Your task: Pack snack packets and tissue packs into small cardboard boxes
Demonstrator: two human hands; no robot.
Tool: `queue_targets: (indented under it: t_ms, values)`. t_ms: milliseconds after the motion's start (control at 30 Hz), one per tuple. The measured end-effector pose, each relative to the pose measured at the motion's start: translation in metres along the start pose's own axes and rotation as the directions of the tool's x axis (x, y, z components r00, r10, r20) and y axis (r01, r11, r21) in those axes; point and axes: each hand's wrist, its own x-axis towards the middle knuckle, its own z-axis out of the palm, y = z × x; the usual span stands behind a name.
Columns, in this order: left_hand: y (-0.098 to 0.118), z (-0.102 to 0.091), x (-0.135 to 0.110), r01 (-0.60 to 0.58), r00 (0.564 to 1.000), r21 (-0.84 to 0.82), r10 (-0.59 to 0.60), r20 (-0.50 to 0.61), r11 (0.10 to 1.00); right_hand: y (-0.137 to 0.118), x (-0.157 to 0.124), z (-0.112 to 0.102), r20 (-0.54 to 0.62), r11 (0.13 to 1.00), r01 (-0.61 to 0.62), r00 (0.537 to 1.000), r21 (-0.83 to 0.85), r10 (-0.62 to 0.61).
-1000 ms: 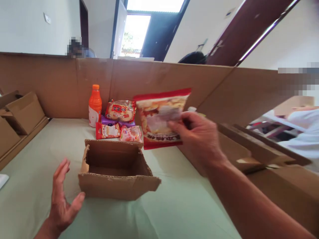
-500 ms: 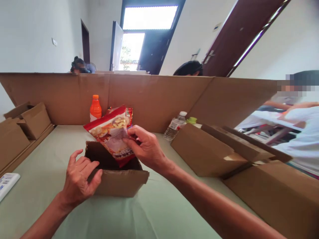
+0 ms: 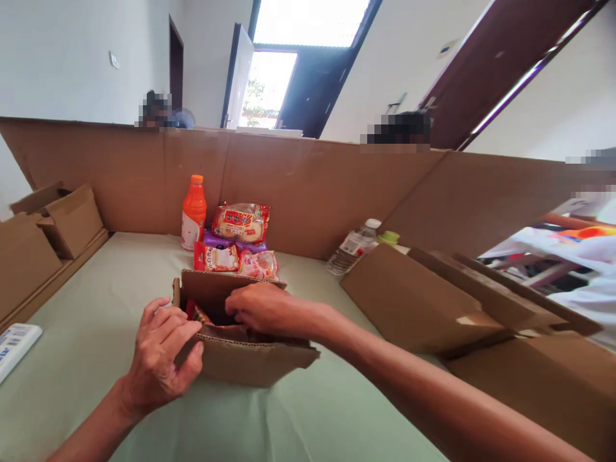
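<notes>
A small open-topped cardboard box (image 3: 250,362) stands on the green cloth in front of me. My left hand (image 3: 166,350) is at its front left corner, fingers over the rim and thumb against the front wall. My right hand (image 3: 262,311) reaches into the box from above, fingers curled on a red and white snack bag (image 3: 205,317), which lies mostly hidden behind the front wall. Behind the box are a red-wrapped bag of round crackers (image 3: 240,221), a purple packet (image 3: 214,240) and two small red and white packets, one left (image 3: 219,258), one right (image 3: 260,264).
An orange drink bottle (image 3: 194,215) stands by the cardboard partition (image 3: 312,186). A clear bottle (image 3: 353,247) leans at the right beside cardboard boxes (image 3: 414,301). More boxes (image 3: 72,218) and a white object (image 3: 19,346) are at the left. Other people sit beyond the partition.
My right hand has lowered the snack bag into the box. The packets behind, mostly covered before, now show. My left hand stays by the box's left corner.
</notes>
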Motion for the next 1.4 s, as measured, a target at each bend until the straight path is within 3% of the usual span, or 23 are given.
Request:
queue_targets:
  t_ms: [100, 200, 267, 367, 500, 600, 700, 767, 833, 900, 967, 1067, 1133, 1233, 1400]
  values:
    - [-0.002, -0.006, -0.013, 0.026, 0.999, 0.010, -0.026, -0.022, 1.000, 0.010, -0.033, -0.010, -0.268, 0.992, -0.025, 0.962, 0.120, 0.057]
    - [-0.004, -0.009, -0.031, 0.138, 0.990, 0.025, -0.137, -0.042, 0.990, 0.016, -0.085, -0.007, -0.540, 0.950, -0.060, 0.811, 0.307, 0.225]
    - [-0.006, -0.008, -0.041, 0.209, 0.978, 0.005, -0.209, -0.026, 0.978, 0.019, -0.117, 0.008, -0.562, 0.908, -0.111, 0.753, 0.404, 0.342]
    - [-0.007, -0.001, -0.048, 0.262, 0.965, -0.023, -0.262, 0.009, 0.965, 0.022, -0.143, 0.043, -0.498, 0.843, -0.158, 0.745, 0.514, 0.443]
    - [-0.003, 0.009, -0.044, 0.360, 0.933, -0.068, -0.358, 0.037, 0.930, 0.016, -0.132, 0.082, -0.455, 0.805, -0.089, 0.786, 0.586, 0.418]
    - [-0.002, 0.012, -0.039, 0.480, 0.877, -0.047, -0.477, 0.058, 0.876, 0.005, -0.108, 0.101, -0.486, 0.815, -0.050, 0.781, 0.577, 0.392]
    - [-0.006, 0.015, -0.033, 0.535, 0.845, -0.055, -0.535, 0.014, 0.843, -0.004, -0.092, 0.113, -0.560, 0.848, -0.069, 0.722, 0.526, 0.406]
    - [-0.009, 0.017, -0.028, 0.541, 0.841, -0.048, -0.541, 0.006, 0.840, -0.003, -0.088, 0.115, -0.644, 0.876, -0.077, 0.648, 0.477, 0.407]
    - [-0.011, 0.018, -0.023, 0.508, 0.860, 0.010, -0.508, 0.040, 0.861, 0.005, -0.087, 0.109, -0.725, 0.906, -0.083, 0.571, 0.416, 0.385]
    - [-0.011, 0.020, -0.018, 0.435, 0.897, 0.085, -0.440, 0.052, 0.897, 0.017, -0.085, 0.098, -0.771, 0.930, -0.093, 0.532, 0.356, 0.348]
    - [-0.009, 0.022, -0.015, 0.368, 0.925, 0.140, -0.377, 0.040, 0.919, 0.027, -0.081, 0.087, -0.759, 0.943, -0.080, 0.573, 0.324, 0.310]
    - [-0.010, 0.025, -0.015, 0.334, 0.935, 0.165, -0.348, 0.066, 0.928, 0.032, -0.077, 0.078, -0.626, 0.951, 0.025, 0.758, 0.307, 0.183]
    - [-0.013, 0.027, -0.017, 0.292, 0.940, 0.109, -0.307, 0.150, 0.950, 0.029, -0.078, 0.077, -0.538, 0.954, 0.077, 0.837, 0.291, 0.097]
    - [-0.019, 0.030, -0.018, 0.242, 0.939, 0.010, -0.237, 0.249, 0.970, 0.025, -0.083, 0.075, -0.463, 0.964, 0.086, 0.885, 0.252, 0.042]
    - [-0.028, 0.033, -0.021, 0.241, 0.948, -0.026, -0.230, 0.220, 0.970, 0.037, -0.071, 0.057, -0.244, 0.986, 0.027, 0.970, 0.162, 0.014]
